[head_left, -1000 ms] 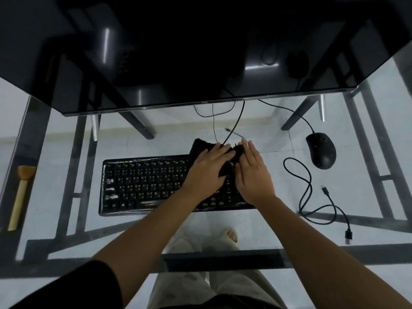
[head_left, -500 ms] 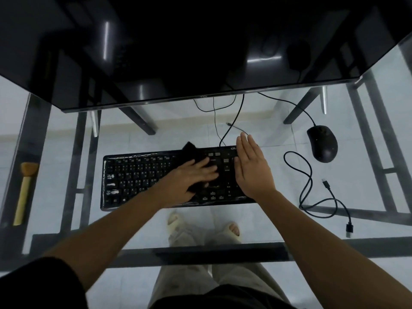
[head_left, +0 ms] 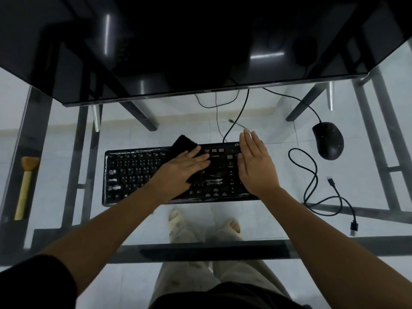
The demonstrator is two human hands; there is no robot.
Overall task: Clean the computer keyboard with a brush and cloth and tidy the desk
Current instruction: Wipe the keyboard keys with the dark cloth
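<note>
2 hands (head_left: pixel 182 169) (head_left: pixel 256 166), 1 keyboard (head_left: pixel 133 172), 1 cloth (head_left: pixel 184 144).

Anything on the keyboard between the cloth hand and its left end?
Nothing visible. The left hand presses the black cloth on the black keyboard; the keys to its left carry no object. The right hand rests at the right end.

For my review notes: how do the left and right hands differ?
The left hand presses the black cloth onto the middle of the keyboard; the right hand lies bare on its right end. Left fingers slant rightward; right fingers point straight ahead. Both lie flat, fingers straight.
</note>
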